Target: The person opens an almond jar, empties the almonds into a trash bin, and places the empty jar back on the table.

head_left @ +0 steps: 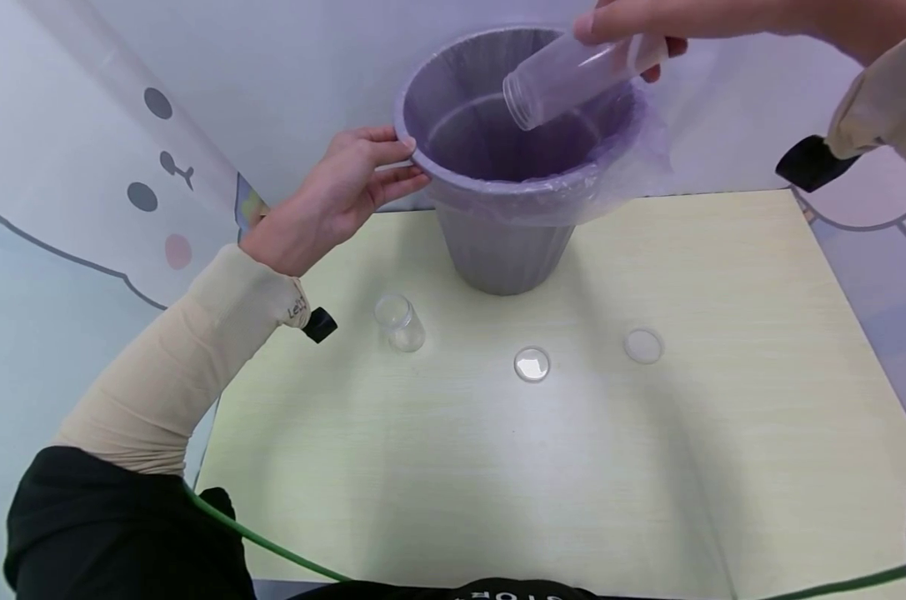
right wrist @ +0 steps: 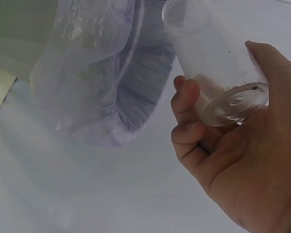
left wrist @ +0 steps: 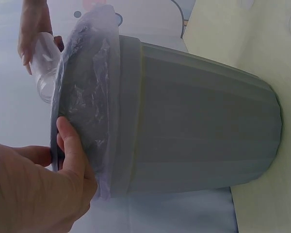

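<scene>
While your left hand (head_left: 337,193) grips the rim of the gray bin (head_left: 507,250) on its near-left side, thumb inside over the plastic liner (head_left: 623,167) and fingers curled outside, your right hand (head_left: 693,21) is clasped around the base end of the clear jar (head_left: 576,75). That jar hangs over the bin's far-right rim, its long axis tilted so the open threaded mouth points down and left into the bin, away from your fingers. Your right hand is the one on it; the left is across the bin's opening. On the pale table (head_left: 723,467) nearer you sit a small clear cup (head_left: 400,322) and two round lids (head_left: 532,364), well apart from both hands
</scene>
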